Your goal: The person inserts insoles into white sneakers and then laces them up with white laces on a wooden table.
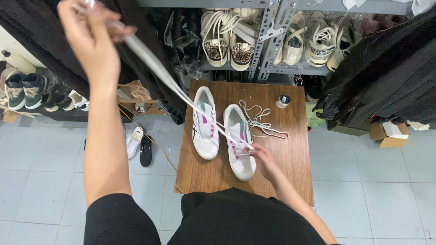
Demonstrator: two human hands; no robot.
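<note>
Currently, left hand [88,38]: raised high, pinching the end of a flat white shoelace [159,72].
Lace: taut, slanting from that hand down to the right hand [262,159].
Right hand: fingers closed on the lace at the eyelets of a white leather sneaker with pink and teal accents [238,143].
Beside it: matching sneaker [204,123] just left, loose lace [261,119] just beyond, all on a small brown wooden table [290,154].

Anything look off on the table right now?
Nothing damaged or spilled. A loose lace lies tangled beside the right shoe. The left hand pulls another lace taut and high from that shoe, where the right hand rests.
</note>
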